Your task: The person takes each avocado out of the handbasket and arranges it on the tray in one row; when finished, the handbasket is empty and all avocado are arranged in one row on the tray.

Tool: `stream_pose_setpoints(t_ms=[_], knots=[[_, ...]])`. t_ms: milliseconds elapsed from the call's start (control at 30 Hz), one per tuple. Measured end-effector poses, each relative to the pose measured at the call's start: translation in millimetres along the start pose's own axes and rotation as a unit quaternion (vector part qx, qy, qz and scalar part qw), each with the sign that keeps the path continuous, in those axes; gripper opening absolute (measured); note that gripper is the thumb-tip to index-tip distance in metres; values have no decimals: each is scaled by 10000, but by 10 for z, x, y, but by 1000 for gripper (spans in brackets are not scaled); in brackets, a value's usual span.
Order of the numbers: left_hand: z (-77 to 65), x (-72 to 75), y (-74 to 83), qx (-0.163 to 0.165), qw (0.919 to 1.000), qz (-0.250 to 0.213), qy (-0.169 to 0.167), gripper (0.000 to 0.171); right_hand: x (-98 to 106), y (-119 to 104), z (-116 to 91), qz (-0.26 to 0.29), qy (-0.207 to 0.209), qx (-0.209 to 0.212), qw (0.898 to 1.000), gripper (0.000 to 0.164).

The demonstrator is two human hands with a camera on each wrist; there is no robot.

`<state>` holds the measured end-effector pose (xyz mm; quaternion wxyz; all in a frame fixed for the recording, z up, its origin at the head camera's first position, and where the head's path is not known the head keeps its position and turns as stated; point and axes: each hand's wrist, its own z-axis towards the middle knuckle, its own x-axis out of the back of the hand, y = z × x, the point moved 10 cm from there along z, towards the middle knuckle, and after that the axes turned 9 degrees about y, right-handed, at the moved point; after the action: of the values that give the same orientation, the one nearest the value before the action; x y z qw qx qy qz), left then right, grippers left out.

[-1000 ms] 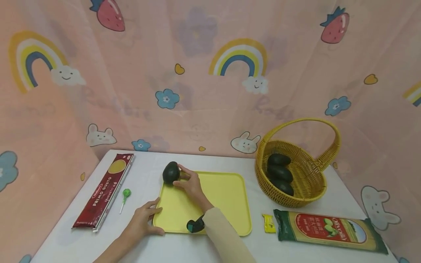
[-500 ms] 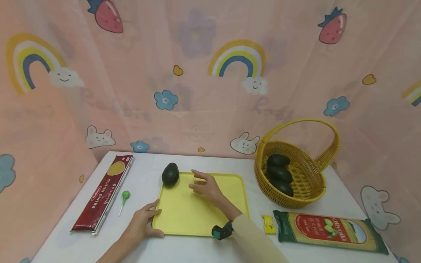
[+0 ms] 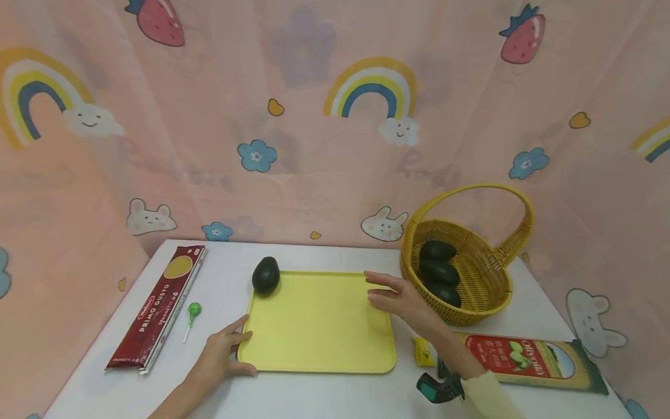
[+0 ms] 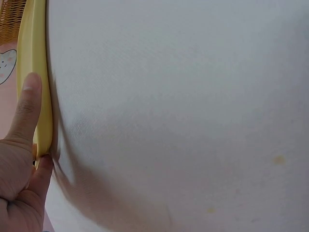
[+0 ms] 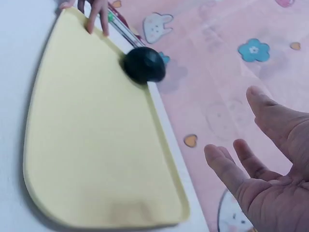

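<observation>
A yellow tray (image 3: 319, 326) lies on the white table, its front left corner gripped by my left hand (image 3: 217, 358). In the left wrist view, that hand's thumb (image 4: 29, 104) lies along the rim and a finger touches the corner. A dark avocado (image 3: 266, 276) sits at the tray's back left corner. My right hand (image 3: 405, 299) holds nothing, fingers spread and slightly bent, over the tray's right edge beside the yellow wicker basket (image 3: 494, 285). Inside the basket lie three dark avocados (image 3: 439, 272), stacked in a row along its left side.
At the left lie a red spaghetti pack (image 3: 159, 308) and a green lollipop (image 3: 193, 309). A green-and-tan pasta pack (image 3: 544, 361) and a small yellow packet (image 3: 423, 352) lie at the right, partly behind my right forearm. A pink patterned cloth (image 3: 314, 192) hangs behind the table.
My right hand has let go of the avocado at the tray's back left corner and moved right across the tray toward the basket. My left hand stays at the tray's corner.
</observation>
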<state>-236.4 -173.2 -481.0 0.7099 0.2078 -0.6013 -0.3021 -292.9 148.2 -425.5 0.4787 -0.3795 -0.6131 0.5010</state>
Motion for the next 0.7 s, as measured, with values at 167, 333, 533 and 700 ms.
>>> stream_pose_setpoints(t_ms=[167, 333, 533, 700], knots=[[11, 5, 11, -87, 9998, 197, -23, 74, 567, -37, -237, -436, 181, 447, 9979, 54], [-7, 20, -7, -10, 9999, 121, 9, 74, 1061, -7, -370, -626, 111, 526, 9966, 49], [0, 42, 1, -116, 9995, 292, 30, 74, 1569, 146, -315, -803, 146, 351, 9960, 51], [-4, 24, 20, -122, 9999, 84, -5, 74, 1959, 331, -171, -1306, 507, 124, 9901, 57]])
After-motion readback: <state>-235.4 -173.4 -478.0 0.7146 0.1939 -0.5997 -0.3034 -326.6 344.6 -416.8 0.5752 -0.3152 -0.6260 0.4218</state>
